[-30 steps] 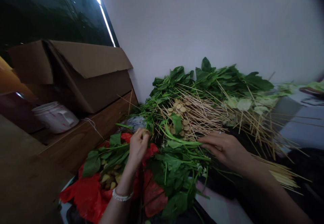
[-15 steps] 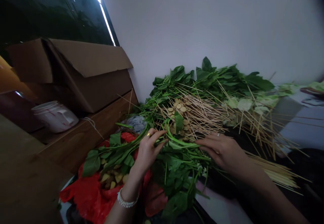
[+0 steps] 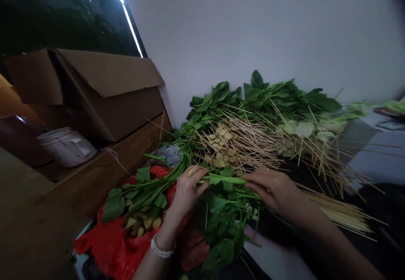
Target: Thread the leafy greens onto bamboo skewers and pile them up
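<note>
Between my hands a bundle of leafy green stems is stretched out level. My left hand pinches its left end, thumb and fingers closed. At the other end my right hand grips the stems, fingers pressed together. Below lies a heap of loose leafy greens. More long green stems rest to the left, over a red plastic bag with potato pieces in it. Just beyond my hands are potato slices on skewers.
Leafy greens are piled against the wall. Skewered pale cabbage leaves lie at the right, with a bundle of bare skewers nearer me. A cardboard box and a white plastic tub stand on the left.
The stems were bowed upward at the left with a leaf standing up; now they lie straighter and lower between my hands. My left hand has turned slightly, its fingers more curled over.
</note>
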Motion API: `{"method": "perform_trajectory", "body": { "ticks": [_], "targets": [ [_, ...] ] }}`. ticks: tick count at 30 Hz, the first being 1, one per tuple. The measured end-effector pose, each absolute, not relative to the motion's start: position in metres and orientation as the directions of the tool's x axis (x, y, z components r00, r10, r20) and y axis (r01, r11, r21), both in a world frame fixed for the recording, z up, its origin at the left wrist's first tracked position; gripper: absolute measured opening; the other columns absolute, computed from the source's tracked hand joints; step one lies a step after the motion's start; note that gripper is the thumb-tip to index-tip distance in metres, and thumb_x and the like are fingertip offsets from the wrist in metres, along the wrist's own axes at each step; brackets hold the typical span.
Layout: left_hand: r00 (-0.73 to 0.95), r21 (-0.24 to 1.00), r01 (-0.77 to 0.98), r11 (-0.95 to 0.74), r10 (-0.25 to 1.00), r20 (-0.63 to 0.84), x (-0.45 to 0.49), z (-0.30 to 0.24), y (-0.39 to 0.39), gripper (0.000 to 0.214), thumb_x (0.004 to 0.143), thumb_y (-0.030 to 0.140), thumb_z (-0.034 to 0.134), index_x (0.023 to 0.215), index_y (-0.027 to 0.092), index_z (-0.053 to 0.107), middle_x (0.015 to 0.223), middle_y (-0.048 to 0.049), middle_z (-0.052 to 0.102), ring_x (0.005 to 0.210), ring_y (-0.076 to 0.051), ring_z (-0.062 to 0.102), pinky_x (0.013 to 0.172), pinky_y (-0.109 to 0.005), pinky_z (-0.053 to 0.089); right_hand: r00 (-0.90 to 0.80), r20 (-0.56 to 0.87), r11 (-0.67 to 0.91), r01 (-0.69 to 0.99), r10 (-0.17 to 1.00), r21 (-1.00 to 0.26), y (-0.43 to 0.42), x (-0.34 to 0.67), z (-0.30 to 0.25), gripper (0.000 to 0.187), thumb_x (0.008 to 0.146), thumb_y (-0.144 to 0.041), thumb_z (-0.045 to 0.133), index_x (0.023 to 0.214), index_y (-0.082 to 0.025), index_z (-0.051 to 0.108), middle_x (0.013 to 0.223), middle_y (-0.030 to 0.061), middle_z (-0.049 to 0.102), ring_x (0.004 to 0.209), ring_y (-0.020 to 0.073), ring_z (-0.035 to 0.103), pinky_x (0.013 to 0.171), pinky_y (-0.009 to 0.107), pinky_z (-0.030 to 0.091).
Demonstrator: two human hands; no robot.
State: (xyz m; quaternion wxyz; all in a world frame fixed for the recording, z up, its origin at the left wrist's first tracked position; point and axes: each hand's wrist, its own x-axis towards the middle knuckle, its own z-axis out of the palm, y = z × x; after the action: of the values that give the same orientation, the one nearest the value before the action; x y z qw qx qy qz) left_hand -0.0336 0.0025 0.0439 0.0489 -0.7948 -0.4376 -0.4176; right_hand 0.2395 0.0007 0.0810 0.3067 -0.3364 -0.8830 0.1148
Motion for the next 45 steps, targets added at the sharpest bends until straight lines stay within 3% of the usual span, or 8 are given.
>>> {"method": "perform_trajectory", "body": {
  "ticks": [6, 9, 12, 18, 23, 29, 38, 45],
  "targets": [
    [-0.172, 0.814, 0.382, -0.437, 0.832, 0.528, -0.030, 0.054, 0.013, 0.005, 0.070, 0.016, 0.068, 0.073, 0.017, 0.071, 0.072, -0.0010, 0.068, 0.070, -0.015, 0.061, 0.070, -0.025, 0.045, -0.520, 0.458, 0.689, 0.464, 0.721, -0.557, 0.002, 0.238, 0.085, 0.022, 0.095, -0.026, 0.050, 0.105, -0.024, 0.070, 0.101, 0.0027, 0.074, 0.091, 0.0170, 0.068, 0.082, 0.029, 0.050],
    [-0.430, 0.939, 0.133, -0.318, 0.835, 0.344, -0.052, 0.057, 0.021, 0.009, 0.069, 0.025, 0.068, 0.071, 0.016, 0.067, 0.065, 0.0021, 0.063, 0.060, -0.011, 0.055, 0.059, -0.022, 0.042, -0.396, 0.424, 0.577, 0.475, 0.814, -0.664, 0.004, 0.249, 0.090, 0.018, 0.091, -0.028, 0.054, 0.099, -0.023, 0.070, 0.098, 0.0032, 0.074, 0.089, 0.0186, 0.068, 0.080, 0.030, 0.050],
    [-0.536, 0.947, 0.039, -0.318, 0.794, 0.288, -0.075, 0.064, 0.022, 0.018, 0.073, 0.035, 0.062, 0.076, 0.018, 0.058, 0.061, 0.0060, 0.054, 0.050, -0.008, 0.046, 0.050, -0.020, 0.036, -0.229, 0.347, 0.412, 0.386, 0.910, -0.826, 0.009, 0.261, 0.093, 0.020, 0.089, -0.036, 0.057, 0.098, -0.021, 0.066, 0.080, 0.0029, 0.071, 0.070, 0.0167, 0.063, 0.062, 0.027, 0.050],
    [-0.383, 0.926, -0.260, -0.273, 0.909, 0.161, -0.064, 0.080, 0.003, 0.022, 0.074, 0.037, 0.063, 0.075, 0.020, 0.049, 0.053, 0.0089, 0.040, 0.045, -0.007, 0.036, 0.044, -0.018, 0.029, -0.230, 0.175, 0.190, 0.041, 0.957, -0.981, 0.016, 0.258, 0.086, 0.027, 0.090, -0.048, 0.056, 0.099, -0.022, 0.054, 0.070, -0.0009, 0.059, 0.052, 0.0104, 0.050, 0.043, 0.020, 0.038],
    [-0.348, 0.974, -0.013, -0.226, 0.914, 0.208, -0.034, 0.072, -0.004, 0.025, 0.073, 0.040, 0.072, 0.077, 0.017, 0.065, 0.059, 0.0048, 0.055, 0.051, -0.008, 0.046, 0.048, -0.018, 0.035, -0.312, 0.143, 0.121, -0.088, 0.939, -0.989, 0.010, 0.244, 0.084, 0.026, 0.090, -0.046, 0.057, 0.097, -0.023, 0.051, 0.070, -0.0028, 0.057, 0.051, 0.0086, 0.048, 0.042, 0.018, 0.038],
    [-0.340, 0.959, 0.113, -0.260, 0.897, 0.283, -0.020, 0.063, 0.003, 0.027, 0.075, 0.037, 0.072, 0.093, 0.017, 0.076, 0.087, -0.0035, 0.072, 0.081, -0.017, 0.063, 0.073, -0.026, 0.047, -0.397, 0.104, 0.070, -0.100, 0.912, -0.993, 0.003, 0.236, 0.087, 0.025, 0.092, -0.045, 0.055, 0.095, -0.022, 0.050, 0.068, -0.0038, 0.057, 0.049, 0.0069, 0.047, 0.042, 0.016, 0.035],
    [-0.119, 0.952, -0.306, -0.029, 0.993, -0.007, -0.014, 0.055, -0.003, 0.031, 0.069, 0.042, 0.079, 0.085, 0.018, 0.069, 0.071, 0.0022, 0.065, 0.055, -0.009, 0.056, 0.055, -0.020, 0.045, -0.369, 0.071, 0.032, -0.109, 0.927, -0.994, 0.005, 0.231, 0.080, 0.028, 0.089, -0.048, 0.057, 0.095, -0.022, 0.051, 0.068, -0.0046, 0.056, 0.049, 0.0074, 0.048, 0.041, 0.017, 0.034],
    [-0.181, 0.983, -0.186, -0.010, 0.983, -0.025, -0.021, 0.052, -0.001, 0.029, 0.065, 0.037, 0.079, 0.081, 0.013, 0.073, 0.066, 0.0010, 0.064, 0.052, -0.009, 0.054, 0.049, -0.018, 0.039, -0.290, 0.089, 0.061, -0.103, 0.953, -0.993, 0.006, 0.232, 0.084, 0.031, 0.085, -0.050, 0.061, 0.093, -0.022, 0.053, 0.067, -0.0040, 0.056, 0.049, 0.0082, 0.048, 0.040, 0.018, 0.036]
  ]
}}
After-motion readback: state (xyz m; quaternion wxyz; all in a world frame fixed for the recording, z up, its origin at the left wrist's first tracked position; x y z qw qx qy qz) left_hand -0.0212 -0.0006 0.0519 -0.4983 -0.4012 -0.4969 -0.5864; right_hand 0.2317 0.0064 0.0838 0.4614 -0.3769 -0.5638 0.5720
